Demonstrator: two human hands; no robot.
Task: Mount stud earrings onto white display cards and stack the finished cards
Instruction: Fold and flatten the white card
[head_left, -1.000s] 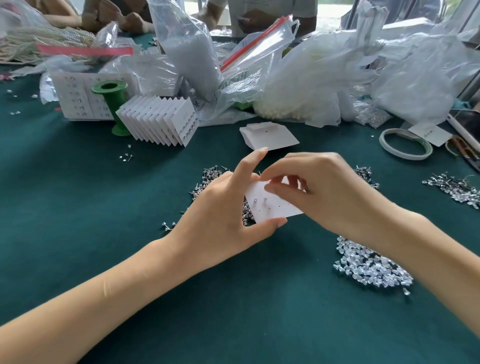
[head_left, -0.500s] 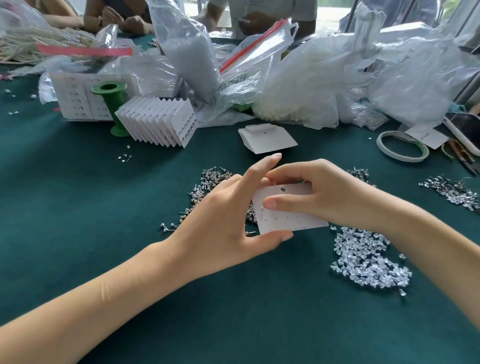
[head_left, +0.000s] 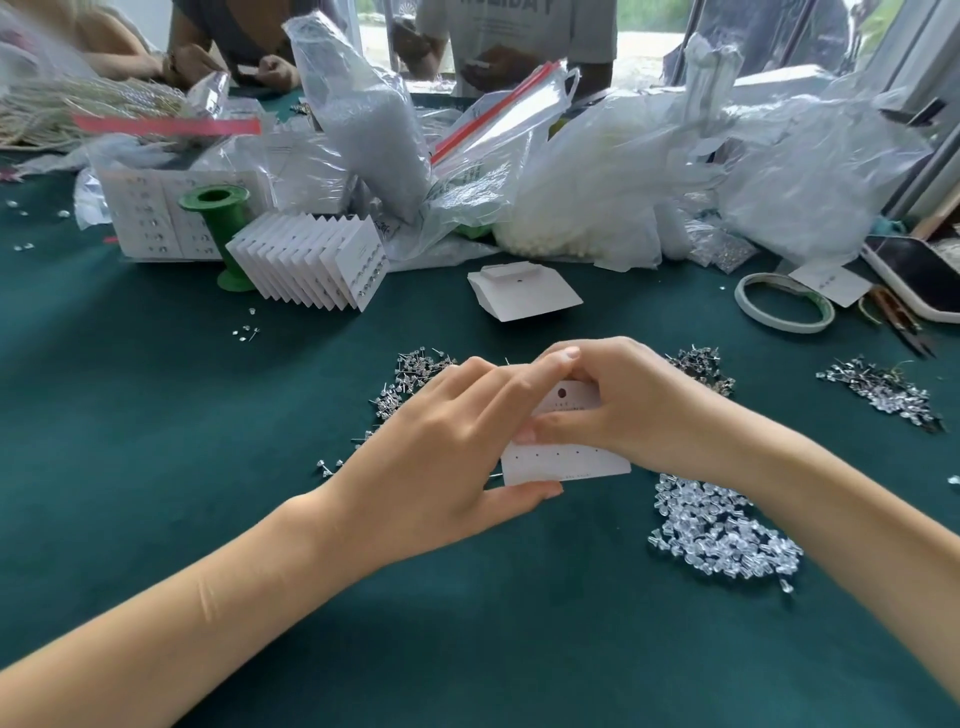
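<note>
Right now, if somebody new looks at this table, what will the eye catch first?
Most likely the two hands in the middle, the left hand and right hand, together holding a white card over the green cloth. Next, the pile of clear earring backs at the right, and the fanned row of finished cards leaning by a green spool at the back left.
</note>
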